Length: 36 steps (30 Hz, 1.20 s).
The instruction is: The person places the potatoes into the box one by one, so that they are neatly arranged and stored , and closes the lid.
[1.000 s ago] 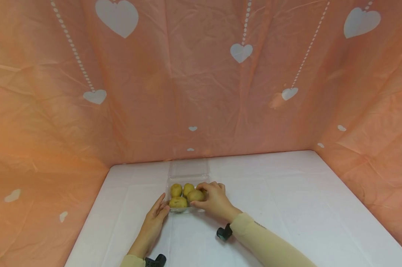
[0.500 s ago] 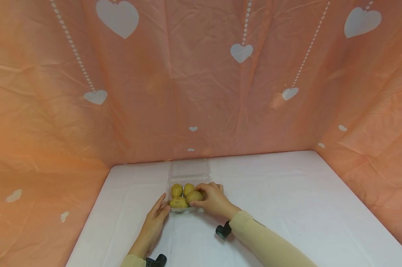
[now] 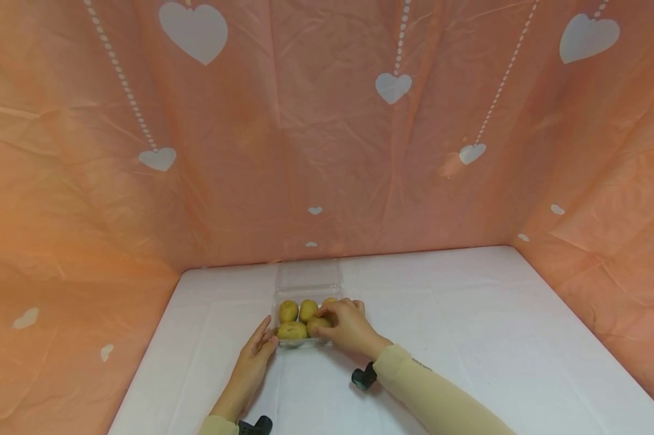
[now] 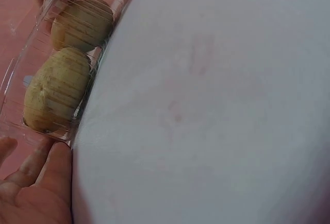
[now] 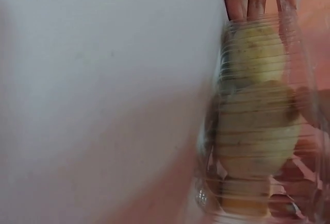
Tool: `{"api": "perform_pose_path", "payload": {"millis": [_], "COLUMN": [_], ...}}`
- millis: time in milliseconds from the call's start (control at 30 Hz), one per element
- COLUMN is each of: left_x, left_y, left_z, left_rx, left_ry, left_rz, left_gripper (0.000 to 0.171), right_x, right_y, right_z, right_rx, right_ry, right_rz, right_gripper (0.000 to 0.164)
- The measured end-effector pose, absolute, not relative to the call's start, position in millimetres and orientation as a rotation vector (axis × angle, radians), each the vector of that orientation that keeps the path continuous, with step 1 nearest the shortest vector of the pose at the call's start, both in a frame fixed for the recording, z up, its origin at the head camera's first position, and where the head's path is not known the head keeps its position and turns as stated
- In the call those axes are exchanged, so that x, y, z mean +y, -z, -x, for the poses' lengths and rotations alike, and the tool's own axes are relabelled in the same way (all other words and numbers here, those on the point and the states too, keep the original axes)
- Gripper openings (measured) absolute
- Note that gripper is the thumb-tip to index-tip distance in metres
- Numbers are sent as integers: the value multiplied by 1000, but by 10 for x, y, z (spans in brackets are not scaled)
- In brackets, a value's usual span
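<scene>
In the head view a clear plastic clamshell box (image 3: 281,294) with several potatoes in it lies on the white table, its lid folded back. My right hand (image 3: 352,329) reaches into the front right of the box and holds a potato (image 3: 316,324) between thumb and fingers. Left of that one lies another potato (image 3: 291,330) in the front row. The back row shows behind them, its right end partly covered by my hand. My left hand (image 3: 252,356) rests its extended fingers against the box's left side. Through the ribbed wall the right wrist view shows the held potato (image 5: 258,131).
The clear lid (image 3: 308,275) lies flat behind the box, close to the peach curtain (image 3: 327,151) with heart prints at the back. White tablecloth (image 3: 441,320) spreads to both sides. A dark wrist camera (image 3: 363,378) sits below my right wrist.
My right hand has lowered the potato into the front right of the box. The potato in the back right corner now shows more. My left hand has stayed at the box's side.
</scene>
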State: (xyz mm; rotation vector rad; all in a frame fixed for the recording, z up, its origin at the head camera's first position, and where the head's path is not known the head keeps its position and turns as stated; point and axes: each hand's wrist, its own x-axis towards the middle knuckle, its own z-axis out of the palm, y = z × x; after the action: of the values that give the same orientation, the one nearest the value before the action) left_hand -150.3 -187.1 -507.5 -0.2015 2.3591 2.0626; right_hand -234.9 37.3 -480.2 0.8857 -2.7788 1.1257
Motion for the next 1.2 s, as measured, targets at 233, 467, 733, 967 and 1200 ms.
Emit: {"api": "perform_pose_path", "payload": {"millis": [233,467,733,967,1200], "left_x": [-1886,-1984,-2053,-2034,-2029], "left_y": [5044,4943,4786,4704,4709], "left_z": [1521,1639,1806,1953,2087], "left_rx": [2396,2439,2554,2511,2511], "left_ry": [-2026,-1981,-1873,-1904,-1877], "left_rz": [176,143,100,117,127], "left_gripper": [63,60,57,57,58], "right_x": [452,564,595,575,553], "right_y": [4722,4627,4602,4650,4693], "right_z": [2381,2485,2611,2702,2753], "right_rx": [-2700,-2638,-2568,-2572,-2566], "right_ry": [-1263,-1387,-1482,-1606,-1688], "right_rz": [-809,-705,-562,-395,-253], "right_gripper": [40,39,44,53,55]}}
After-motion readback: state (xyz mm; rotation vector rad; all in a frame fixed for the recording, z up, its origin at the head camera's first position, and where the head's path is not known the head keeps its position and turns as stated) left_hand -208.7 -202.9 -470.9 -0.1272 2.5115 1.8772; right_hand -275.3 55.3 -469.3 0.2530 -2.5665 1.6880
